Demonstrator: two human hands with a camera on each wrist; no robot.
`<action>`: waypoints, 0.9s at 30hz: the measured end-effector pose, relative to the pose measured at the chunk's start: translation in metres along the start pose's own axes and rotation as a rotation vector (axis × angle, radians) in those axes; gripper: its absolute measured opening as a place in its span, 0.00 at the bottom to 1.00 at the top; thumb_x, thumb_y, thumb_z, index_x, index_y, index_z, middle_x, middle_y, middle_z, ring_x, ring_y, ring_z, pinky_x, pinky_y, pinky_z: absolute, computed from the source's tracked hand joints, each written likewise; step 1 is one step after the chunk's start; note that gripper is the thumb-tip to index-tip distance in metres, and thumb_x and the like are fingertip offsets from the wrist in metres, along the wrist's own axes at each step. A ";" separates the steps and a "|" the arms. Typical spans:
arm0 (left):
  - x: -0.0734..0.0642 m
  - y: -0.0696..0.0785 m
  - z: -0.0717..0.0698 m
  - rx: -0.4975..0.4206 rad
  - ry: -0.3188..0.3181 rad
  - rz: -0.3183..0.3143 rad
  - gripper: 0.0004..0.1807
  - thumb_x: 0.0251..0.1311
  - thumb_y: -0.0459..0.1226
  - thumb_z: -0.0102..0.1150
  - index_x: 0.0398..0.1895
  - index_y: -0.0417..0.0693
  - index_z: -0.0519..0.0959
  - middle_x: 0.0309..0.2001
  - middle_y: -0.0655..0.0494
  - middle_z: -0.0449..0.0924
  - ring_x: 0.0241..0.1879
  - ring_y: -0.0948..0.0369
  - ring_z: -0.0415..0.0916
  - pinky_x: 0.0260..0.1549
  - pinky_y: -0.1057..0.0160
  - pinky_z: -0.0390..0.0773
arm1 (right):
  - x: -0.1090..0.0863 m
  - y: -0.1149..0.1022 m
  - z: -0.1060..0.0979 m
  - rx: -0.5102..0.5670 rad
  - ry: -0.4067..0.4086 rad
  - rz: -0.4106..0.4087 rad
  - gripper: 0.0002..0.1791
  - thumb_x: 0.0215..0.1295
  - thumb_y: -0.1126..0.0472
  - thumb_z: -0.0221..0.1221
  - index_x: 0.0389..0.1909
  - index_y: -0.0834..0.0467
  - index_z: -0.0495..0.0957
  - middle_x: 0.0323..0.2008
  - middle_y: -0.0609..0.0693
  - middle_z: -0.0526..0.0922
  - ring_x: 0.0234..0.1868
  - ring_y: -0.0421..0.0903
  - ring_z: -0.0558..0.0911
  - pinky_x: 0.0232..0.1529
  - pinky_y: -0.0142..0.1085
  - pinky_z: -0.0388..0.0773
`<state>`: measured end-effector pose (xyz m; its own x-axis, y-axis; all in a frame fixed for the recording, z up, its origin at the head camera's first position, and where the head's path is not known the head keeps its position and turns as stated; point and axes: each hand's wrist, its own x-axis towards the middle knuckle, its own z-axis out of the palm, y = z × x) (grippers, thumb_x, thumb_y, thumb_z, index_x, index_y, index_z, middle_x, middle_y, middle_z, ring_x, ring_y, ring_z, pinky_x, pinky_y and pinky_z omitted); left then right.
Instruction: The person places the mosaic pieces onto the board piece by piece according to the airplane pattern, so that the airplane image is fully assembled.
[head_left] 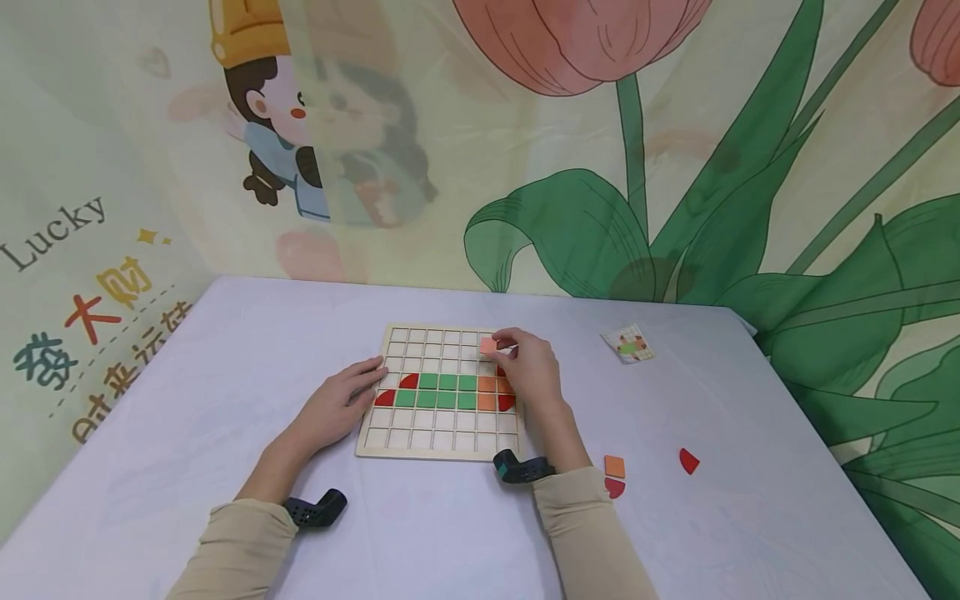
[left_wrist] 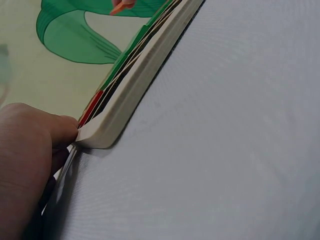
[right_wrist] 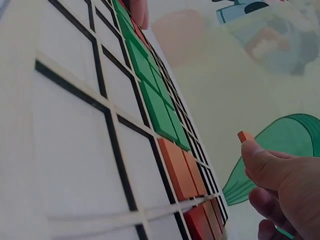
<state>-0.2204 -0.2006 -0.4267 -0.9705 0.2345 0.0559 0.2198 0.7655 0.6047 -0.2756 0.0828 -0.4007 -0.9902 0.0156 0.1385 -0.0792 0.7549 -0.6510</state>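
Note:
A square wooden grid board (head_left: 442, 456) lies on the table, with two rows of green square tiles (head_left: 447, 391), orange tiles (head_left: 487, 402) at their right, and red curved pieces (head_left: 385, 398) at both ends. My left hand (head_left: 337, 404) rests against the board's left edge, fingers fairly straight; the left wrist view shows the thumb side touching the board's corner. With thumb and fingers, my right hand (head_left: 531, 367) pinches a small orange square tile (right_wrist: 244, 136) above the board's upper right. That hand partly hides the red and orange pieces at the board's right side.
Right of the board lie a loose orange tile (head_left: 614, 466), a red rounded piece (head_left: 615, 487) close below it, and a red quarter-round piece (head_left: 689, 461) farther right. A small patterned card (head_left: 628, 343) is at the back right. A white cloth (head_left: 435, 533) covers the table.

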 end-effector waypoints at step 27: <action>0.000 0.000 0.001 -0.003 0.006 0.003 0.23 0.68 0.36 0.47 0.66 0.44 0.68 0.72 0.50 0.60 0.72 0.46 0.53 0.67 0.43 0.58 | -0.012 -0.026 0.032 -0.137 -0.078 -0.134 0.18 0.58 0.52 0.66 0.50 0.47 0.82 0.39 0.42 0.86 0.35 0.38 0.82 0.33 0.31 0.77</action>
<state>-0.2205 -0.1997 -0.4276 -0.9704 0.2333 0.0620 0.2222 0.7629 0.6071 -0.2648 0.0421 -0.4089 -0.9783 -0.1374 0.1553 -0.1994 0.8293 -0.5221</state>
